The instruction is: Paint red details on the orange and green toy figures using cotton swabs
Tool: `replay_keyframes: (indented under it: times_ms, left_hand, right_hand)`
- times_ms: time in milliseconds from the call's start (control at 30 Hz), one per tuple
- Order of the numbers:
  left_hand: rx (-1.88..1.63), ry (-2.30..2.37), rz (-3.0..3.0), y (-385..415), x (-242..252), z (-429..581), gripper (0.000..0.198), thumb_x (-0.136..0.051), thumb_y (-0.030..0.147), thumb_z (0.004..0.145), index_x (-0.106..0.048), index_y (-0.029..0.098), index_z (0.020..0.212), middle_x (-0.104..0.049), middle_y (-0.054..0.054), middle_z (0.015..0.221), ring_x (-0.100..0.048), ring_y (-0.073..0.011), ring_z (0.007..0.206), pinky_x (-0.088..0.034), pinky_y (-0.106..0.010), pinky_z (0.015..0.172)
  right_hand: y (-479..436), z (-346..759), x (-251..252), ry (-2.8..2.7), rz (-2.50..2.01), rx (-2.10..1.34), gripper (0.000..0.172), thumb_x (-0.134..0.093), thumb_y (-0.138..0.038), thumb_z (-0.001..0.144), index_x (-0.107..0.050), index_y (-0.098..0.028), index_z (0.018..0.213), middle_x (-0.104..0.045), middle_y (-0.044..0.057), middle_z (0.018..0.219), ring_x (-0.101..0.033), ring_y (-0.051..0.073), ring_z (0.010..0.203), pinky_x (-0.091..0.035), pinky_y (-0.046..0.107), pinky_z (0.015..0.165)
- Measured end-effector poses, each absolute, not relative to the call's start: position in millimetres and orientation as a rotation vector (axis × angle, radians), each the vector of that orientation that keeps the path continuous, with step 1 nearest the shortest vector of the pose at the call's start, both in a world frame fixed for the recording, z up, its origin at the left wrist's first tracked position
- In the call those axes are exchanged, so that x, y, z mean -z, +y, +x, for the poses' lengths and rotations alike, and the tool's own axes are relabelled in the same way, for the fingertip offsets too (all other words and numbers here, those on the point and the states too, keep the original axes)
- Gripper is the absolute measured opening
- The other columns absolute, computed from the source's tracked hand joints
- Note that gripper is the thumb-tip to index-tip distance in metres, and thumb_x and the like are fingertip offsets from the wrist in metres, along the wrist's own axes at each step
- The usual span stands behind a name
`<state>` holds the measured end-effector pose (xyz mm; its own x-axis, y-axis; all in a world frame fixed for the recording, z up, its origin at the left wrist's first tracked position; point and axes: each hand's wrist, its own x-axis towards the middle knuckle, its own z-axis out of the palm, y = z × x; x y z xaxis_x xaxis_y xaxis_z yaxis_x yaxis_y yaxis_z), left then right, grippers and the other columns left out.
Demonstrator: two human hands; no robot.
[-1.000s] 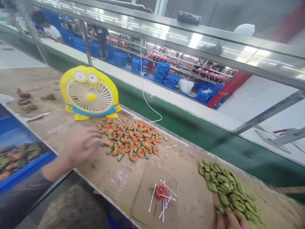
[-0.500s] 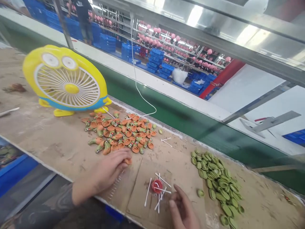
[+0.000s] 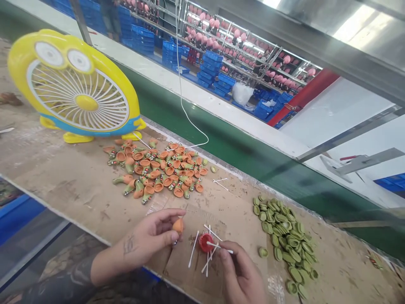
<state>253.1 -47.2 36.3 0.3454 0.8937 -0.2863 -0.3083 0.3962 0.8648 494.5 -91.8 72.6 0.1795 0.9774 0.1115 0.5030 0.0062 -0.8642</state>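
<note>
My left hand [image 3: 144, 238] holds a small orange figurine piece [image 3: 177, 226] between thumb and fingers, its lower end mostly hidden. My right hand [image 3: 242, 272] pinches a white cotton swab [image 3: 219, 246], whose far tip is over the small red pot [image 3: 205, 242]. Several other cotton swabs [image 3: 193, 250] lie around the pot on the cardboard. Beyond my left hand spreads a pile of orange and green figurine pieces [image 3: 158, 169], many with hollow orange ends. Right of my right hand is a heap of green oval pieces [image 3: 289, 240], with one green piece [image 3: 263, 252] lying apart.
A yellow fan [image 3: 87, 102] stands at the left on the cardboard-covered table [image 3: 63, 177]. A white cord [image 3: 190, 116] hangs down behind the pile. Past the green belt [image 3: 240, 158] are stacked blue crates [image 3: 209, 67], racks of pink items and a person's legs [image 3: 110, 21].
My left hand has drawn back from the pile with an orange piece in its fingers. My right hand, apart before, has closed on the cotton swab at the red pot. The view has shifted slightly.
</note>
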Motion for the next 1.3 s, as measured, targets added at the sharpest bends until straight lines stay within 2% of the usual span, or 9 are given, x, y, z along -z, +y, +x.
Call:
replay_keyframes:
  times_ms: [100,267,467,633,833,1000,1300]
  left_hand:
    - [-0.916,0.850,0.893,-48,-31,256,0.055,-0.088,0.047,0.077,-0.069,0.023,0.123,-0.073,-0.004,0.105,-0.068,-0.0202,0.098,-0.053,-0.036,0.091]
    - [-0.960,0.814,0.975,-46,-22,257,0.037,-0.084,0.041,0.082,-0.072,0.022,0.112,-0.069,-0.005,0.110,-0.067,-0.0207,0.101,-0.054,-0.036,0.092]
    - [-1.009,0.799,0.957,-44,-22,259,0.031,-0.082,0.033,0.085,-0.069,0.024,0.112,-0.071,-0.002,0.104,-0.067,-0.0166,0.097,-0.053,-0.030,0.090]
    - [-1.004,0.834,1.091,-45,-24,261,0.018,-0.077,0.025,0.088,-0.071,0.020,0.104,-0.073,-0.006,0.105,-0.068,-0.0189,0.098,-0.054,-0.032,0.091]
    - [-0.954,0.885,1.214,-47,-24,261,0.018,-0.072,0.023,0.087,-0.073,0.019,0.104,-0.076,-0.009,0.106,-0.070,-0.0214,0.096,-0.057,-0.034,0.087]
    - [-0.971,0.875,1.251,-47,-26,260,0.020,-0.070,0.017,0.083,-0.073,0.019,0.103,-0.076,-0.009,0.106,-0.071,-0.0218,0.096,-0.058,-0.033,0.087]
    - [-0.948,0.901,1.343,-46,-36,261,0.020,-0.069,0.019,0.083,-0.075,0.017,0.101,-0.078,-0.011,0.101,-0.073,-0.0231,0.091,-0.058,-0.034,0.083]
  right_hand:
    - [-94,495,-72,-1.518,-1.595,-0.630,0.036,-0.057,-0.053,0.099,-0.076,-0.024,0.089,-0.076,0.004,0.084,-0.070,0.021,0.075,-0.053,0.026,0.069]
    - [-94,494,-69,-1.574,-1.612,-0.537,0.039,-0.051,-0.054,0.102,-0.074,-0.025,0.088,-0.073,0.004,0.079,-0.067,0.021,0.070,-0.053,0.028,0.068]
    - [-91,496,-66,-1.589,-1.602,-0.555,0.038,-0.050,-0.052,0.103,-0.073,-0.026,0.087,-0.072,0.002,0.076,-0.067,0.020,0.068,-0.052,0.028,0.070]
    - [-96,494,-65,-1.438,-1.683,-0.554,0.039,-0.055,-0.059,0.098,-0.073,-0.024,0.088,-0.074,0.004,0.078,-0.067,0.021,0.069,-0.052,0.028,0.069]
    - [-101,460,-59,-1.104,-1.478,-0.719,0.036,-0.065,-0.056,0.095,-0.071,-0.020,0.092,-0.070,0.004,0.074,-0.065,0.019,0.067,-0.051,0.028,0.066]
    - [-100,437,-58,-1.136,-1.413,-0.879,0.030,-0.064,-0.051,0.097,-0.072,-0.022,0.095,-0.070,0.002,0.082,-0.064,0.017,0.074,-0.050,0.027,0.073]
    - [-96,436,-61,-1.239,-1.459,-0.868,0.033,-0.058,-0.052,0.100,-0.070,-0.023,0.091,-0.064,-0.001,0.075,-0.058,0.015,0.071,-0.044,0.023,0.064]
